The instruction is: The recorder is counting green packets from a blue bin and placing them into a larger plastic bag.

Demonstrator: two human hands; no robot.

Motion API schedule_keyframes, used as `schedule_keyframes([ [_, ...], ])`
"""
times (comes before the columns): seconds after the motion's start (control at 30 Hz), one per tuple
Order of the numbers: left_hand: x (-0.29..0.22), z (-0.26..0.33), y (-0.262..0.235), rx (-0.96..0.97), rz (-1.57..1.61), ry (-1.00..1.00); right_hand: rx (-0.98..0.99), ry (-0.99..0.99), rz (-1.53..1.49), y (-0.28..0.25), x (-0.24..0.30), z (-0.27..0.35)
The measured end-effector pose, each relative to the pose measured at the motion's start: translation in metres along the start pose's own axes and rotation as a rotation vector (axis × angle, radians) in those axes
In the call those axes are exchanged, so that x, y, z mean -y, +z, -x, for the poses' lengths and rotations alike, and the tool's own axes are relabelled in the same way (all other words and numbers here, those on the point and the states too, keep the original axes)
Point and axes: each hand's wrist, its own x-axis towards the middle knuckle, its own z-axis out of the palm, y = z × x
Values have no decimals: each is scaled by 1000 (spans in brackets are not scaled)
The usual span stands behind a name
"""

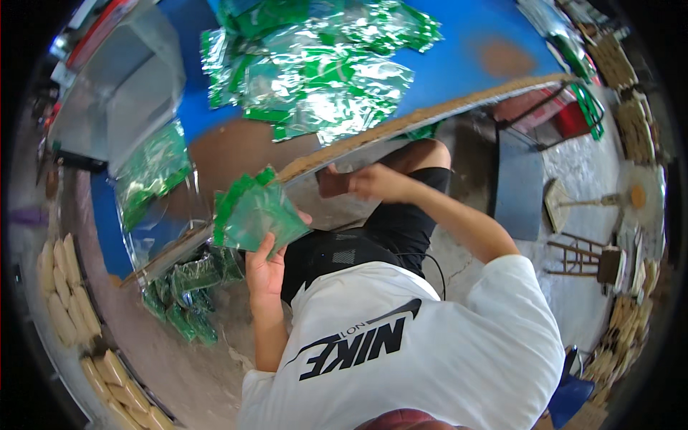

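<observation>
My left hand (266, 269) grips a fanned stack of clear plastic bags with green edges (261, 215), the thumb lying over them, just off the table's near edge. My right hand (376, 183) is over my lap beside my bent leg, apart from the bags. Motion blurs its fingers, so I cannot see whether it holds anything. A large heap of similar shiny green and clear bags (322, 79) lies on the blue table (473, 29) ahead. More green bags (154, 168) lie flat at the table's left, by a clear plastic sheet or bag.
Filled green packets (186, 294) sit on the floor below the table's left end. A translucent bin (136, 86) stands at the far left. Pale sacks (68, 287) are stacked along the left. To the right are a blue bench (519, 186), a fan (634, 197) and a wooden stool (609, 265).
</observation>
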Motion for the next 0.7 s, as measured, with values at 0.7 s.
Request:
schedule_keyframes([
  [0.7,0,-20,41,-47,76,28,-602,-4,698,-60,110,-77],
])
